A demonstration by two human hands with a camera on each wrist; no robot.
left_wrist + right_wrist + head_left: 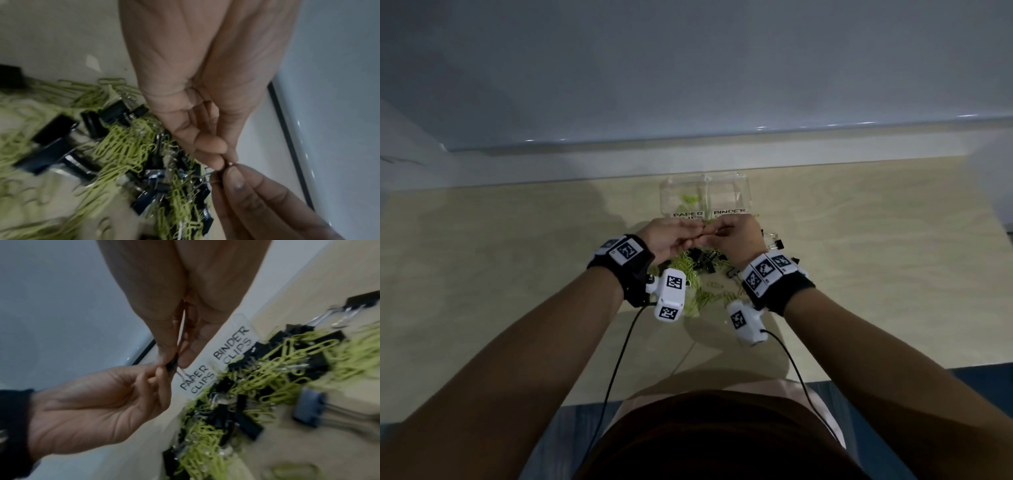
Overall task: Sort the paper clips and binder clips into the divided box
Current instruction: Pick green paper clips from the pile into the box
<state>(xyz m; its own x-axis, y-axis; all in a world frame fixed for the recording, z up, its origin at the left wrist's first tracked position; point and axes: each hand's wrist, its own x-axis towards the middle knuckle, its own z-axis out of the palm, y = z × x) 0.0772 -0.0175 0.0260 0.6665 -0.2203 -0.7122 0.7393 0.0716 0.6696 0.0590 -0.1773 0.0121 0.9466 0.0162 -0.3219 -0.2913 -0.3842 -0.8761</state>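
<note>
Your left hand and right hand meet above the mixed pile on the bench, fingers of both pinching 1 small black binder clip. The clear divided box sits just beyond, green paper clips in its left compartment.

Pale wood table against grey wall, dim light

Your head view looks steeply down from above; both wrist views sit close, sharing the pile toward 12 o'clock.
</note>
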